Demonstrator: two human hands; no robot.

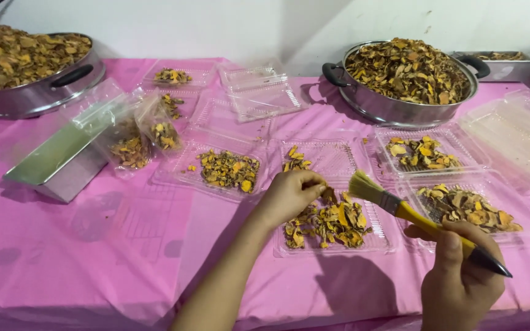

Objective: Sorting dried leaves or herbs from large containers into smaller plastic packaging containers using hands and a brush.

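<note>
— Yellow-handled, that brush (pixel 400 208). The right hand (pixel 461 276) has its fingers wrapped around the handle near the dark tip, with the pale bristles pointing far and left, just beside the left hand (pixel 289 195).

— And the left hand?

— Fingers pinched shut on a dried slice (pixel 328 195), held just over the near clear tray (pixel 338 227), where a heap of orange-brown slices lies. That tray sits near the middle of the pink tablecloth (pixel 93 245).

— How would those slices handle?

— Light and brittle, I'd judge. They look thin, curled and dry, so a hard squeeze could snap or crumble one. A fingertip pinch on the edges seems right, leaving a flat face bare for the bristles.

— The brush?

— Stiff handle, soft bristles, light. Held far back as it is, it gives a gentle stroke rather than a firm scrub, I'd say.

— The trays?

— Thin clear plastic, flimsy by the look; probably they flex and slide on the cloth if nudged. Other filled ones lie to the right (pixel 467 208), far right (pixel 424 153) and left (pixel 228 170).

— What else is about?

— A big metal pan (pixel 409 79) heaped with slices at the far right, another pan (pixel 32 67) at the far left, a metal box (pixel 62 159) and small clear bags (pixel 136 141) on the left.
</note>
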